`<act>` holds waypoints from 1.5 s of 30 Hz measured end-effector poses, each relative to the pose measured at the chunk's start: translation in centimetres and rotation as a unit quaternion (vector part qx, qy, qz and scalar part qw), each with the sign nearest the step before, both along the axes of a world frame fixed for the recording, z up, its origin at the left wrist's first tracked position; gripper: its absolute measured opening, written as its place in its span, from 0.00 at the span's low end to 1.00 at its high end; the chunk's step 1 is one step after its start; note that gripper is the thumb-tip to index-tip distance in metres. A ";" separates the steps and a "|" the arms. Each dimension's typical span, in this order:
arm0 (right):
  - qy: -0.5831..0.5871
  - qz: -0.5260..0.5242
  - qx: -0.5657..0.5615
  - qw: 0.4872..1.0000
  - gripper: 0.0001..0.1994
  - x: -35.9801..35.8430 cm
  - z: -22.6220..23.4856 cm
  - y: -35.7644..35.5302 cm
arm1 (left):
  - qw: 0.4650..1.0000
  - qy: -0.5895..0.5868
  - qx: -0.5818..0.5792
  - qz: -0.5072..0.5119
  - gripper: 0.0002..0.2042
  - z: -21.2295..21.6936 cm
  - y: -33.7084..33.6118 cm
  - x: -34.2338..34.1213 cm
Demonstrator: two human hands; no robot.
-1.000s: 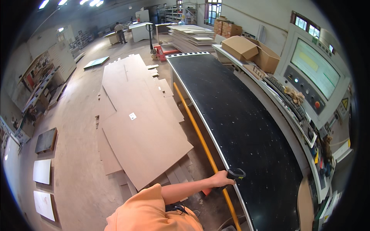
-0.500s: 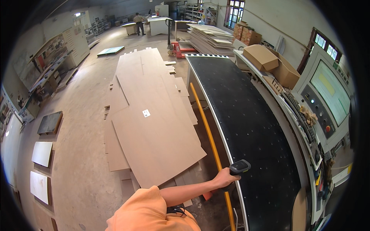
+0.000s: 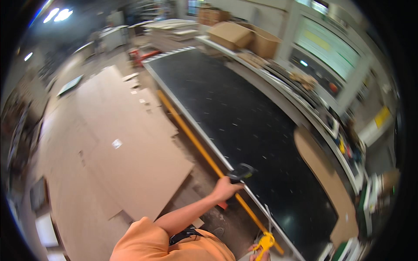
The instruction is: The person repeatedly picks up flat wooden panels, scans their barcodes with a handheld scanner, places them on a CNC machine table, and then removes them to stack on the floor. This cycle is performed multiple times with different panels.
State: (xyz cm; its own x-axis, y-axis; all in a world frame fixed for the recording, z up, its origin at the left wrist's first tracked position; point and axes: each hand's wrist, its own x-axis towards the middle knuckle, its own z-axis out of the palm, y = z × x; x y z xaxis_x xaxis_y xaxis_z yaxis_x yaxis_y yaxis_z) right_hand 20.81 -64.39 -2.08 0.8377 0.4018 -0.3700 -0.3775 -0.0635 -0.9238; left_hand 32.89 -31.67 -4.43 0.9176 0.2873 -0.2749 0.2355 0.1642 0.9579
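Observation:
My left hand [image 3: 225,189] reaches out from an orange sleeve and grips a black handled tool [image 3: 242,171] at the near edge of the long black machine bed [image 3: 244,117]. A yellow rail [image 3: 196,145] runs along that edge, just below the hand. My right hand [image 3: 256,253] shows only partly at the bottom edge, closed on a small yellow tool [image 3: 265,242]. The picture is motion-blurred.
Large brown cardboard sheets [image 3: 117,143] lie overlapped on the floor to the left. A curved brown board [image 3: 324,174] rests on the bed's right side. Cardboard boxes [image 3: 244,37] stand at the far end, with a control panel [image 3: 331,82] along the right.
The view has swung and closed in on the bed. My left hand stays on the black tool at the bed's edge. My right hand with the yellow tool has come into view.

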 end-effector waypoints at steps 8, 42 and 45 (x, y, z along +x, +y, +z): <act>0.055 -0.181 -0.029 0.981 0.25 -1.8 -3.8 -2.6 | 0.998 -0.033 0.035 -0.042 0.11 -2.6 -1.9 4.3; -0.052 -0.865 -0.074 0.493 0.22 -9.5 -9.5 -15.9 | 0.997 -0.065 -0.018 -0.029 0.13 -12.2 -0.6 12.2; -0.060 -0.904 -0.034 0.422 0.22 -10.8 -8.9 -17.5 | 0.998 -0.052 -0.016 -0.037 0.13 -11.6 -0.8 12.2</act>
